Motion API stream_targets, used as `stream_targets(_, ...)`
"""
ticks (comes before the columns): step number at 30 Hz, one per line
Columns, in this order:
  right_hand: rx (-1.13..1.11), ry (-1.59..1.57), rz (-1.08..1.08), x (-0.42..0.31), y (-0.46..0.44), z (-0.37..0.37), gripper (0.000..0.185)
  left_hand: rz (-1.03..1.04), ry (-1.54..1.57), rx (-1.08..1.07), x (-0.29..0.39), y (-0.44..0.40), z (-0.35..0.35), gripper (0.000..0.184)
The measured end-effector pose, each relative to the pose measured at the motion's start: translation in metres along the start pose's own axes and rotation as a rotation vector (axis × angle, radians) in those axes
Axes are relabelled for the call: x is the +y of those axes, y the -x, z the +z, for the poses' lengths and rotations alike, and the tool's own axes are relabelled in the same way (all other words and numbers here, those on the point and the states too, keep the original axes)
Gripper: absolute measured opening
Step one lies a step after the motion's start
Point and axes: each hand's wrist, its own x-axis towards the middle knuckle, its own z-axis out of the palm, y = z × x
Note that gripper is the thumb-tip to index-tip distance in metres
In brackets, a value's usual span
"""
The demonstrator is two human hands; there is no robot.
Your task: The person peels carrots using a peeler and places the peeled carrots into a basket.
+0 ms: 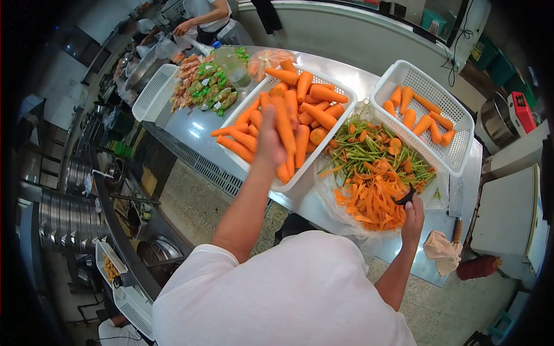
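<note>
By the left hand (269, 145), a thick orange carrot (283, 126) appears to be gripped between thumb and fingers, above the white perforated plastic basket (300, 176) of carrots. In the right hand (413, 222), a small black curved tool (405, 196) is held over the heap of thin orange peelings (372, 202). The carrot could be dropped if its smooth skin is held too loosely. Fingers could be cut if the tool has a blade, which cannot be seen clearly. Peelings could be spilled if the clear plastic sheet (330, 202) is pulled. The wooden-handled knife (457, 230), placed near the edge beside a beige cloth (442, 252), could be knocked down by a sleeve or the cloth.

The shiny metal table (196, 131) also carries a second white basket (465, 160) with carrots. Beyond it, a person in a white shirt (203, 14) is seen; metal pots (72, 216) are kept at the left, above a pale speckled floor (193, 199).
</note>
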Motion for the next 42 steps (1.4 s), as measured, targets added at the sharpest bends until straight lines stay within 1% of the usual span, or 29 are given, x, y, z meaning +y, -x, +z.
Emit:
stream_targets(1,-0.022,0.007,-0.030,0.000,-0.007,0.003,0.024,-0.143,-0.024,0.000,-0.024,0.007,-0.002,0.038)
stream_targets(2,0.031,-0.033,0.041,-0.004,-0.010,0.012,0.034,-0.286,-0.046,0.001,-0.049,0.017,0.000,0.041)
stream_targets(4,0.020,0.030,-0.001,-0.009,-0.017,0.018,0.036,-0.359,-0.435,-0.036,-0.090,0.046,0.030,0.043)
stream_targets(6,-0.002,0.087,-0.040,-0.014,-0.020,0.026,0.038,-0.446,-0.523,-0.137,-0.114,0.070,0.045,0.049)
stream_targets(7,-0.017,0.157,-0.112,-0.017,-0.021,0.028,0.039,-0.438,-0.521,-0.125,-0.121,0.077,0.048,0.049)
stream_targets(8,-0.030,0.226,-0.185,-0.020,-0.022,0.030,0.039,-0.497,-0.463,-0.178,-0.125,0.081,0.050,0.054)
stream_targets(9,-0.041,0.220,-0.191,-0.023,-0.022,0.033,0.039,-0.554,-0.405,-0.231,-0.128,0.083,0.051,0.060)
stream_targets(10,-0.052,0.287,-0.268,-0.027,-0.022,0.035,0.038,-0.543,-0.404,-0.220,-0.128,0.084,0.053,0.060)
stream_targets(11,-0.062,0.353,-0.347,-0.029,-0.022,0.039,0.038,-0.573,-0.498,-0.240,-0.127,0.084,0.054,0.061)
stream_targets(12,-0.076,0.345,-0.356,-0.032,-0.022,0.043,0.038,-0.605,-0.591,-0.257,-0.126,0.085,0.055,0.061)
stream_targets(13,-0.082,0.381,-0.427,-0.034,-0.022,0.046,0.037,-0.593,-0.590,-0.244,-0.123,0.086,0.057,0.061)
stream_targets(14,-0.085,0.416,-0.499,-0.036,-0.024,0.050,0.036,-0.608,-0.677,-0.300,-0.121,0.087,0.060,0.063)
stream_targets(15,-0.095,0.409,-0.509,-0.036,-0.028,0.053,0.036,-0.624,-0.765,-0.356,-0.117,0.089,0.064,0.064)
stream_targets(16,-0.105,0.412,-0.524,-0.034,-0.032,0.054,0.037,-0.556,-0.927,-0.390,-0.110,0.095,0.071,0.066)
stream_targets(18,-0.122,0.410,-0.541,-0.026,-0.042,0.057,0.038,-0.537,-0.936,-0.401,-0.109,0.095,0.065,0.066)
stream_targets(20,-0.097,0.472,-0.441,-0.016,-0.055,0.062,0.040,-0.532,-0.882,-0.409,-0.109,0.096,0.061,0.065)
stream_targets(21,-0.097,0.470,-0.444,-0.022,-0.057,0.064,0.040,-0.529,-0.883,-0.408,-0.111,0.095,0.059,0.065)
stream_targets(23,-0.047,0.494,-0.497,-0.035,-0.059,0.065,0.040,-0.451,-0.861,-0.345,-0.118,0.093,0.056,0.061)
stream_targets(24,-0.047,0.495,-0.497,-0.040,-0.059,0.067,0.040,-0.451,-0.860,-0.346,-0.118,0.092,0.055,0.061)
stream_targets(26,-0.106,0.397,-0.672,-0.047,-0.059,0.070,0.040,-0.467,-0.835,-0.322,-0.117,0.088,0.055,0.056)
stream_targets(30,-0.068,0.451,-0.636,-0.019,-0.073,0.062,0.040,-0.495,-0.889,-0.378,-0.108,0.093,0.067,0.055)
stream_targets(32,0.006,0.473,-0.497,-0.021,-0.076,0.054,0.039,-0.463,-0.963,-0.400,-0.108,0.096,0.072,0.056)
stream_targets(33,0.008,0.476,-0.492,-0.028,-0.074,0.054,0.039,-0.468,-0.963,-0.405,-0.109,0.095,0.073,0.056)
stream_targets(35,-0.076,0.405,-0.714,-0.045,-0.067,0.053,0.037,-0.423,-0.971,-0.426,-0.113,0.094,0.076,0.058)
stream_targets(36,-0.063,0.414,-0.707,-0.037,-0.070,0.052,0.037,-0.429,-0.972,-0.443,-0.116,0.091,0.077,0.058)
stream_targets(38,0.024,0.480,-0.606,-0.013,-0.078,0.053,0.036,-0.504,-0.877,-0.429,-0.125,0.086,0.072,0.058)
stream_targets(39,0.030,0.491,-0.596,-0.012,-0.079,0.050,0.036,-0.514,-0.873,-0.442,-0.129,0.085,0.069,0.058)
stream_targets(41,0.031,0.423,-0.445,-0.008,-0.080,0.042,0.035,-0.521,-0.674,-0.419,-0.143,0.079,0.061,0.054)
stream_targets(42,-0.034,0.323,-0.508,-0.014,-0.078,0.043,0.035,-0.438,-0.606,-0.402,-0.167,0.071,0.042,0.049)
